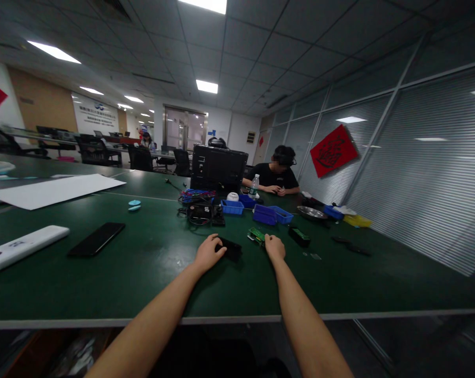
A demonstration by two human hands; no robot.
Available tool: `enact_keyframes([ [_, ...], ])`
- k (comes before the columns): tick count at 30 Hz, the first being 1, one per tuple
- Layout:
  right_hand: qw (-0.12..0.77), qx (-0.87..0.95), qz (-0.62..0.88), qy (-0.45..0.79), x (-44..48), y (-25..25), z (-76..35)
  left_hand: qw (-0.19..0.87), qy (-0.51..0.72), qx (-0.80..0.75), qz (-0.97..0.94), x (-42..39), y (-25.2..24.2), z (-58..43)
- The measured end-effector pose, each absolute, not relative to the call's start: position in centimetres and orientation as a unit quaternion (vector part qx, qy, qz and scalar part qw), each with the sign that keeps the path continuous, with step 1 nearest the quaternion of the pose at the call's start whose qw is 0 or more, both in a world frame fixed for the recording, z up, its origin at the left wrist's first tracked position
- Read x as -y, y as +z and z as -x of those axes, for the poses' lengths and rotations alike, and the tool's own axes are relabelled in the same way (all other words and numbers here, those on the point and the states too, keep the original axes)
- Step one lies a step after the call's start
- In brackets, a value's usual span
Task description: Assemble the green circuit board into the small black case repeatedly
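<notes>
My left hand (209,253) is closed around the left end of a flat black piece (231,249), perhaps a casing part, at the table's middle. To its right, my right hand (275,247) pinches the near right side of a green circuit board (256,234); my fingertips partly hide that side. The board has some pale parts along its left edge. Beyond my right hand lies a black box-like shell (299,237) with green showing inside. Small clear bits (315,256) lie nearer to me, on the right.
Blue bins (264,214), a ball (232,197), cables (198,196) and a black equipment case (219,167) stand farther back. A metal dish (312,212) is at right. Leftward lie a black phone-like slab (96,239) and a white device (27,247). A person (274,176) sits across the table.
</notes>
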State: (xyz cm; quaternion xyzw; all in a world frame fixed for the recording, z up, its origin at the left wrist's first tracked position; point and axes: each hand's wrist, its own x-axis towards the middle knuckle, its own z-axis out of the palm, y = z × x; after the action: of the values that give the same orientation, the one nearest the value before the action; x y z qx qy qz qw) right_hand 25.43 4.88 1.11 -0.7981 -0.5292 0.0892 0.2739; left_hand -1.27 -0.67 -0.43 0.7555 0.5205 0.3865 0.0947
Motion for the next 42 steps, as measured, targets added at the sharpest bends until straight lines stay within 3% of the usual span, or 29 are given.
enact_keyframes([
  [6, 0.267, 0.599, 0.755, 0.000, -4.7, 0.5, -24.7, 0.124, 0.384, -0.521, -0.752, 0.8, -0.2, 1.2],
  [14, 0.288, 0.584, 0.759, 0.008, -5.3, 0.2, -25.1, 0.122, 0.393, -0.521, -0.748, 0.8, -0.1, 1.3],
  [18, 0.389, 0.583, 0.711, 0.057, -5.4, 0.5, -24.5, 0.122, 0.395, -0.536, -0.736, 0.6, -0.2, 1.3],
  [23, 0.538, 0.602, 0.521, 0.277, -4.6, 1.2, -22.5, 0.128, 0.403, -0.548, -0.722, 0.4, -0.5, 1.3],
  [28, 0.488, 0.689, 0.409, 0.346, -3.1, 1.9, -20.3, 0.132, 0.405, -0.547, -0.721, 0.3, -0.6, 1.2],
  [32, 0.444, 0.729, 0.400, 0.332, -2.4, 2.2, -19.8, 0.132, 0.403, -0.539, -0.727, 0.2, -0.7, 1.2],
  [42, 0.440, 0.751, 0.406, 0.279, -2.2, 2.5, -19.1, 0.140, 0.406, -0.529, -0.732, 0.5, -0.2, 1.2],
])
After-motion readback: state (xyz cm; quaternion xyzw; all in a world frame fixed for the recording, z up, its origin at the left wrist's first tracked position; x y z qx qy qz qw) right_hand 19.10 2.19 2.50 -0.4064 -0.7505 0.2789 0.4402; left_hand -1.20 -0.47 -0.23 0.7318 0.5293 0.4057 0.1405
